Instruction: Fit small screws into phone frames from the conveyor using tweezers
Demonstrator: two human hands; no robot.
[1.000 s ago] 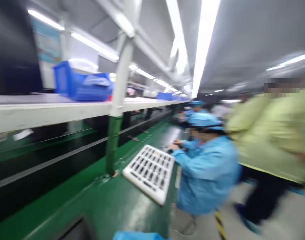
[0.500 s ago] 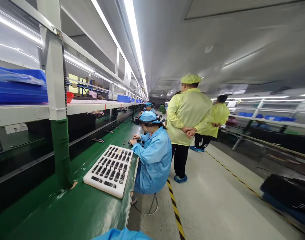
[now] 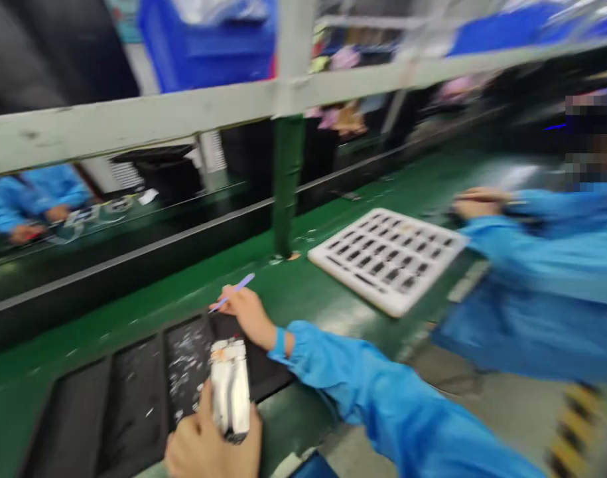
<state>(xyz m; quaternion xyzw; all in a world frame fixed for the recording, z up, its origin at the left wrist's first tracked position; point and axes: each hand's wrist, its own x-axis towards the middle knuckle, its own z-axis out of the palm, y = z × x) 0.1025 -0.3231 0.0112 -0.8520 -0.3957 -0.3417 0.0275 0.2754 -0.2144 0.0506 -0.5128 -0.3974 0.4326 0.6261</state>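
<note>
1. Beyond the black tray [image 3: 79,411] and to its far left, across the line, another person's blue sleeve [image 3: 59,186] and a hand rest at a lower level; what that hand holds is too blurred to tell.
2. The black tray itself sits sunk into the green tabletop [image 3: 308,305], split into compartments, with pale flecks scattered in the middle one.
3. At the tray's near edge, the left hand [image 3: 211,448] is closed around the lower end of a silver part [image 3: 229,388], with fingers and thumb wrapped on it.
4. The silver part is flat and oblong and hangs over the tray's right-hand compartment. Its long axis runs straight away from the person, and its free end points to the tray's far right corner.
5. At that far right corner, the right hand [image 3: 248,312] pinches a lilac tool [image 3: 233,291], slim like a pen or tweezers. The tool slants up and to the right, off the tray. This hand lies just past the part's free end and apart from it, so the left hand is the one on the part and the right is the nearer free one.
6. Farther right of the tray stands a green post [image 3: 284,192], which holds up a pale shelf rail.
7. Right again lies a white tray [image 3: 355,287] with a grid of dark slots.
8. Well right of the black tray, a co-worker's hand [image 3: 475,202] works beyond the white tray.
</note>
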